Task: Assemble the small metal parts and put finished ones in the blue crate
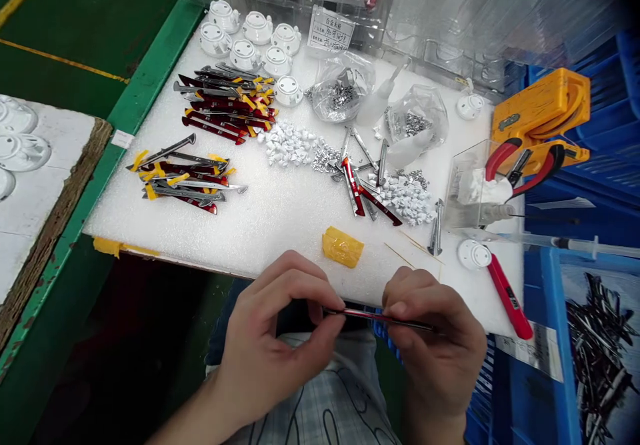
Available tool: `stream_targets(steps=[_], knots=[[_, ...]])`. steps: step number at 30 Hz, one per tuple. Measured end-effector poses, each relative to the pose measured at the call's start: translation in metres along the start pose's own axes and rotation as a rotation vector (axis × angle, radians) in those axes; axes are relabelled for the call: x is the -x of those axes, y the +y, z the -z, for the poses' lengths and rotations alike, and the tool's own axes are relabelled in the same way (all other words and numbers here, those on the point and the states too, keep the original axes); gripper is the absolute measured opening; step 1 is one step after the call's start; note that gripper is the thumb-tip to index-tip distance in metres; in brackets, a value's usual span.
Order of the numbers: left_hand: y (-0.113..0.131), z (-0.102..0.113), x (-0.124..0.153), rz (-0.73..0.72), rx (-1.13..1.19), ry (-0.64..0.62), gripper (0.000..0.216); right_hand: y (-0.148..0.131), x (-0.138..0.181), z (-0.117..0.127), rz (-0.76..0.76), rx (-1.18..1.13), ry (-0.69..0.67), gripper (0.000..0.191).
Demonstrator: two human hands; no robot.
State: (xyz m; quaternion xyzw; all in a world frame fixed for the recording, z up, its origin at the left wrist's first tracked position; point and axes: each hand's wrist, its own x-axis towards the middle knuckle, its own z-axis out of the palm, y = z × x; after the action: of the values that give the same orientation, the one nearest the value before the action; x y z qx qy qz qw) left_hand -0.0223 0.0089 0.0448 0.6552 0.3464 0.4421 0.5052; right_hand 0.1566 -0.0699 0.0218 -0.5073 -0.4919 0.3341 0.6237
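Between my two hands, just off the table's front edge, a thin red and dark metal strip (364, 313) is held level. My left hand (285, 325) pinches its left end between thumb and fingertips. The thumb and fingers of my right hand (435, 331) are closed round the right part, hiding some of it. Beyond them on the white foam sheet lies a folded yellow tape piece (343, 247). Loose red and silver strips (367, 195) lie farther back, beside small white pieces (407, 198) and tiny metal parts (325, 158).
Taped strips lie in two piles (227, 103) (185, 178) at left. White round parts (245, 53) stand behind. Bags of metal parts (343, 91), a yellow tape dispenser (543, 115), red-handled pliers (523, 165), a red knife (509, 298) and a blue bin (555, 285) are around.
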Motion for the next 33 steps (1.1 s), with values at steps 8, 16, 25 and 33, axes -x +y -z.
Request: stream_targets(steps=[8, 16, 25, 33], knots=[[-0.009, 0.003, 0.01, -0.001, -0.119, -0.127, 0.024, -0.002, -0.002, -0.006, -0.022, 0.075, -0.074, 0.003], [-0.009, 0.001, 0.01, -0.033, -0.131, -0.06, 0.013, -0.004, -0.002, -0.006, -0.015, 0.097, -0.059, 0.014], [-0.01, -0.004, 0.012, -0.06, -0.139, -0.011, 0.02, -0.003, 0.0, -0.005, -0.147, -0.005, -0.035, 0.01], [-0.01, 0.002, 0.007, 0.132, 0.108, -0.087, 0.016, 0.003, -0.001, -0.011, -0.351, -0.362, -0.056, 0.013]])
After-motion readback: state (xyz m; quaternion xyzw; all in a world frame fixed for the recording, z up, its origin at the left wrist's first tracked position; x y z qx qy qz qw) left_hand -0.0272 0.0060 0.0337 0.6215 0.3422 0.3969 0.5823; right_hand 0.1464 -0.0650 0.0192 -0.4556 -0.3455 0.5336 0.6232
